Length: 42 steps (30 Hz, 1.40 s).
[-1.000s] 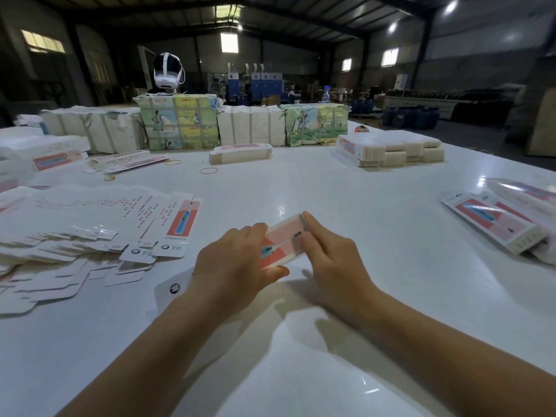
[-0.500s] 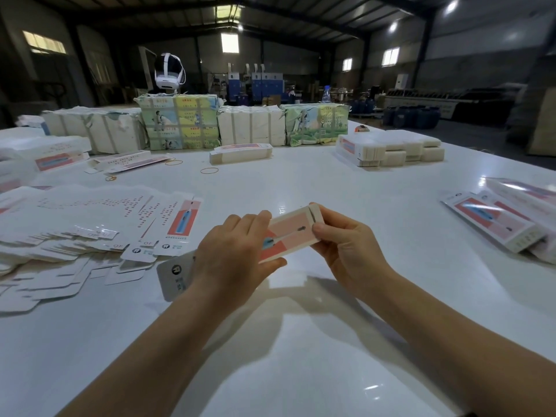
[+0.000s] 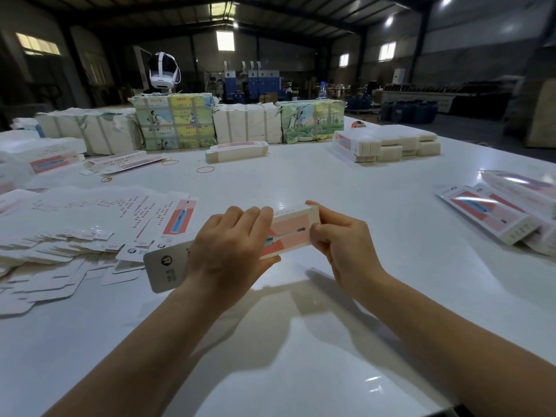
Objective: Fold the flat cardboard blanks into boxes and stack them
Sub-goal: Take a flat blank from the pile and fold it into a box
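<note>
Cardboard this thin is light, springy and easy to crease, so take it by the edges and ends. At frame centre your left hand (image 3: 231,245) wraps the half-formed box (image 3: 287,234) around its middle, above the table (image 3: 301,356), while your right hand (image 3: 340,239) pinches its far end flap. Flat blanks (image 3: 90,224) fan out at middle left; folded boxes (image 3: 493,215) lie at right.

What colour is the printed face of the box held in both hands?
Salmon pink with a blue and dark toothbrush-like graphic on the box, white edges; seen in the head view.
</note>
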Motion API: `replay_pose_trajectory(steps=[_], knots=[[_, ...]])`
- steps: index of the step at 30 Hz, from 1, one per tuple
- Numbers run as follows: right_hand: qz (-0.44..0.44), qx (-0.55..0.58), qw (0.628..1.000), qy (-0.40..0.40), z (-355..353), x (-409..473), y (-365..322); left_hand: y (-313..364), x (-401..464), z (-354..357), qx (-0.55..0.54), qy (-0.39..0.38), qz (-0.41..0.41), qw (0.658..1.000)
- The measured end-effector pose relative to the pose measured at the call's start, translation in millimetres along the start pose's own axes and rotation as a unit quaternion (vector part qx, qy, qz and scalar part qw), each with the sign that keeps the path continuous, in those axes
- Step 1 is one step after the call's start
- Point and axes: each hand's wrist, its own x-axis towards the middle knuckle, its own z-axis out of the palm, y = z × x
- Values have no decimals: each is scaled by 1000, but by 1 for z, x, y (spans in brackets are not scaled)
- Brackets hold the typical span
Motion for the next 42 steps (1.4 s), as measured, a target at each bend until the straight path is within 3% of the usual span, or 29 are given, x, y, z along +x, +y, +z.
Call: replay_pose_trajectory(steps=[3, 5, 11, 20, 30, 32, 38, 42], knots=[[-124, -164, 978, 31, 2, -6, 4, 4, 1, 1, -9, 6, -6, 1000], [-153, -185, 970, 40, 1, -6, 5, 4, 1, 1, -21, 9, -7, 1000], [-14, 41, 999, -9, 0, -2, -6, -5, -2, -2, -49, 11, 4, 999], [-160, -147, 973, 76, 3, -8, 4, 3, 1, -1, -52, 14, -5, 999], [-253, -313, 914, 46, 10, -23, 9, 21, -3, -5, -58, -6, -57, 997], [-250, -319, 913, 44, 10, -23, 9, 24, -2, -5, -55, -9, -65, 996], [-161, -197, 967, 17, 8, -14, 0, 23, 2, -6, -94, -22, -110, 989], [-171, -249, 953, -10, 11, -18, 4, 18, 2, -6, -114, -39, -118, 986]])
